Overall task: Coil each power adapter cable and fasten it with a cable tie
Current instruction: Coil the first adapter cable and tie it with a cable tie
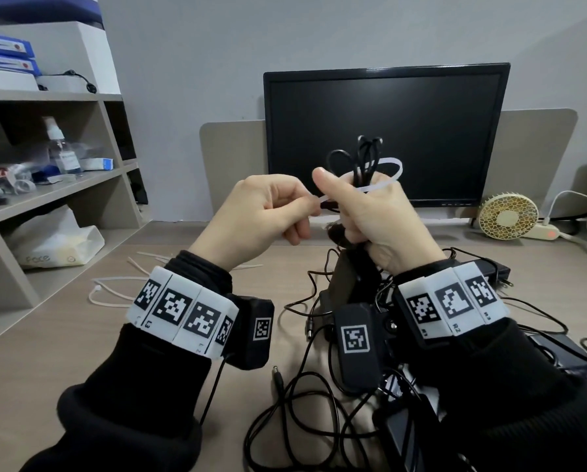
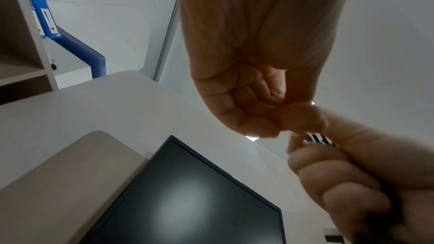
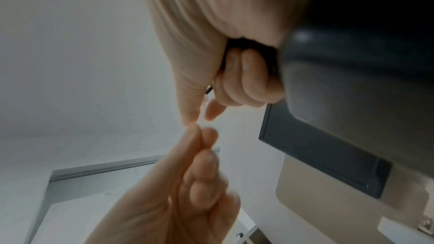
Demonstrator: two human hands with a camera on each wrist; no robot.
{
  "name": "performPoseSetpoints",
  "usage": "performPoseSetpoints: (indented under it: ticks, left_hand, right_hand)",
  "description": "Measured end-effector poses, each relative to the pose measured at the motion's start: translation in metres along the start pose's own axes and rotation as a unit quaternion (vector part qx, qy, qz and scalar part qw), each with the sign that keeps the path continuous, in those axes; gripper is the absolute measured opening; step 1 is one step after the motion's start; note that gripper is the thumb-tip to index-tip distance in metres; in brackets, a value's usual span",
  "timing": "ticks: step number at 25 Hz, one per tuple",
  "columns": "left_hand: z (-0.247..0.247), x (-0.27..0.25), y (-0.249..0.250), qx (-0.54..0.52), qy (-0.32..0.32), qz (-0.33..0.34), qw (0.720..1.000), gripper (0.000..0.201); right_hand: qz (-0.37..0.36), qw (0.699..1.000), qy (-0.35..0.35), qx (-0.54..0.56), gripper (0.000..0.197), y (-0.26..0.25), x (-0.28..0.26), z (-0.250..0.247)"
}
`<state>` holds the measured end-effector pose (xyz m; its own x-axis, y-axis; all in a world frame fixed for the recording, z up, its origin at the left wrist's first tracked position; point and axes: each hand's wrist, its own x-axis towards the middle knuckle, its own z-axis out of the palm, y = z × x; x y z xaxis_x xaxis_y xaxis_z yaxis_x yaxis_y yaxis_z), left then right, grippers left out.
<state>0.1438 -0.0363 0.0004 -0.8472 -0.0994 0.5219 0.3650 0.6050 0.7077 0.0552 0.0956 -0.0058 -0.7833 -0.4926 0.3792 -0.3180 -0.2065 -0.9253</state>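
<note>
Head view: raised above the surface point(image 1: 81, 335), the right hand point(image 1: 377, 216) is closed around a coiled black adapter cable point(image 1: 367, 158), its long axis upright and its loops sticking up out of the fist, before a dark monitor point(image 1: 384, 107). A white cable tie point(image 1: 387, 175) loops around the coil above the grip, its tail running level to the left, where the left hand point(image 1: 261, 212) pinches it between thumb and curled fingers. Both palms face inward. Wrist bands read "L3" and "R2"; a pack on the shelf reads "Face". Spare ties point(image 1: 115, 291) lie left of and below the grip.

Left wrist view: the left hand point(image 2: 253, 99) is fisted, thumb meeting the right hand point(image 2: 352, 183).

Right wrist view: the right hand point(image 3: 223, 53) is curled on the cable; the black adapter block point(image 3: 364, 62) hangs beside it, blurred.
</note>
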Motion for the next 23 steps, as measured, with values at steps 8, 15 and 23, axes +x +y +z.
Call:
performPoseSetpoints:
  ticks: [8,15,23]
  left_hand:
    - [-0.043,-0.006,-0.036,0.033,0.010,-0.084,0.996,0.019]
    - [0.011,0.004,0.000,0.114,-0.018,-0.046,0.992,0.024]
    - [0.031,0.002,0.013,0.001,0.161,0.063,0.985,0.052]
  right_hand:
    - [0.000,0.997,0.080,-0.001,0.049,-0.001,0.006,-0.018]
    - [-0.020,0.997,0.023,-0.071,0.040,0.003,0.005,-0.004]
    - [-0.049,0.997,0.037,-0.044,0.049,-0.010,-0.001,-0.004]
